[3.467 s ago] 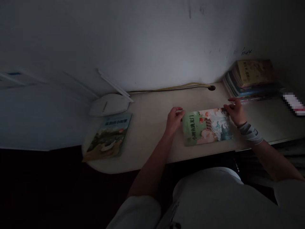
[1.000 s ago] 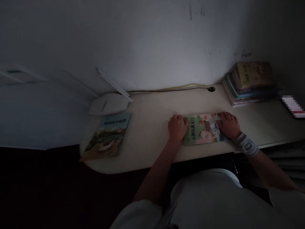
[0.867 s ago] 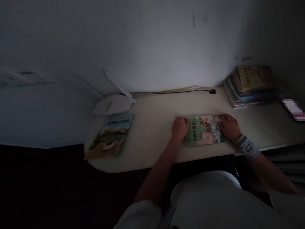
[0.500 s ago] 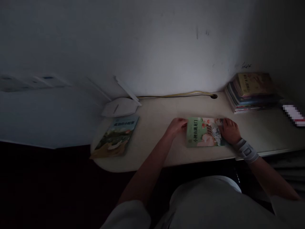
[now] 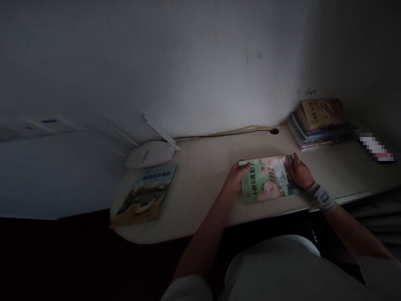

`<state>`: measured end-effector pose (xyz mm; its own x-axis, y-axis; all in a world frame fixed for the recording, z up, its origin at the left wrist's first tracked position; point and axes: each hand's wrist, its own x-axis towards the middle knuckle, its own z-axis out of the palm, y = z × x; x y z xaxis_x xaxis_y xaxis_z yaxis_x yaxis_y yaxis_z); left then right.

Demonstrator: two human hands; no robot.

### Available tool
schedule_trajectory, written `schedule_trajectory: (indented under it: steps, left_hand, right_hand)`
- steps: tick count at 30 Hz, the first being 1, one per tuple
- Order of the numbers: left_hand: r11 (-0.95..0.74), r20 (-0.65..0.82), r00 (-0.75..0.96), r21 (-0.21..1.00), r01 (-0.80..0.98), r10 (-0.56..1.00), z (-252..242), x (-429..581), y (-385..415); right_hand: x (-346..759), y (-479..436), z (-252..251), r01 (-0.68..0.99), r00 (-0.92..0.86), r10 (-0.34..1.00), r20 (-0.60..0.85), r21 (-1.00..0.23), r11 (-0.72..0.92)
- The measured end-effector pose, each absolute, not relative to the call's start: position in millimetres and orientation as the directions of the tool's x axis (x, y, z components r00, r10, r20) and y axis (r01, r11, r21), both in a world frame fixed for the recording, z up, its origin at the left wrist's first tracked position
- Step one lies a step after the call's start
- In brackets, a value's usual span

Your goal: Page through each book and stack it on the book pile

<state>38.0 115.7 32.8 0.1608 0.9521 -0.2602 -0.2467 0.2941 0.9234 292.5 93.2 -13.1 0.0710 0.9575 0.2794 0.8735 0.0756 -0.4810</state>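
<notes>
Between my two hands is a thin green and pink picture book (image 5: 266,182), its illustrated cover facing up and its title running sideways. My left hand (image 5: 236,175) grips the book's left end, thumb on the cover and the other fingers out of sight underneath. At the opposite end my right hand (image 5: 299,171) holds the dark blue edge, with a grey wristband on that wrist. The book is slightly tilted over the desk; whether its lower edge touches the top I cannot tell. A second picture book (image 5: 145,192) with a dark landscape cover lies at the desk's left end.
A white router (image 5: 150,154) with antennas stands behind the left book. Cables (image 5: 219,133) run along the wall to a desk hole (image 5: 274,131). A stack of books (image 5: 322,121) sits at the back right, beside a blurred-out phone-like object (image 5: 376,147). The desk (image 5: 200,184) has a rounded left end.
My left thumb has come onto the cover, and my right hand now holds the book's edge. The book has risen and tilted slightly. The camera view has shifted a little.
</notes>
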Motion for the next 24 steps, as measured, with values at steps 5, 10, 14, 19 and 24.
schedule_trajectory:
  steps: [5,10,14,19,24]
  left_hand:
    - [0.288,-0.259,0.129,0.826,-0.485,0.957,39.3,37.7,110.7]
    - [0.474,-0.463,0.155,0.727,-0.496,0.873,34.9,39.2,119.7]
    - [0.492,-0.506,0.097,0.746,-0.449,0.857,27.6,42.8,123.3]
    - [0.102,-0.163,-0.26,0.967,-0.234,0.952,24.5,33.0,121.2]
    - [0.372,-0.347,0.137,0.893,-0.253,0.928,23.4,30.4,107.7]
  right_hand:
    - [287.9,88.1,15.6,0.362,0.157,0.988,0.001,-0.93,-0.057]
    - [273.4,84.1,33.3,-0.04,0.106,0.986,-0.126,-0.992,-0.122]
    - [273.5,88.2,32.4,-0.059,0.142,0.983,-0.118,-0.992,-0.11]
    - [291.9,98.5,33.7,0.1,0.316,0.946,0.067,-0.994,0.037]
    - [304.4,106.8,38.1,0.157,0.41,0.9,0.147,-0.984,0.089]
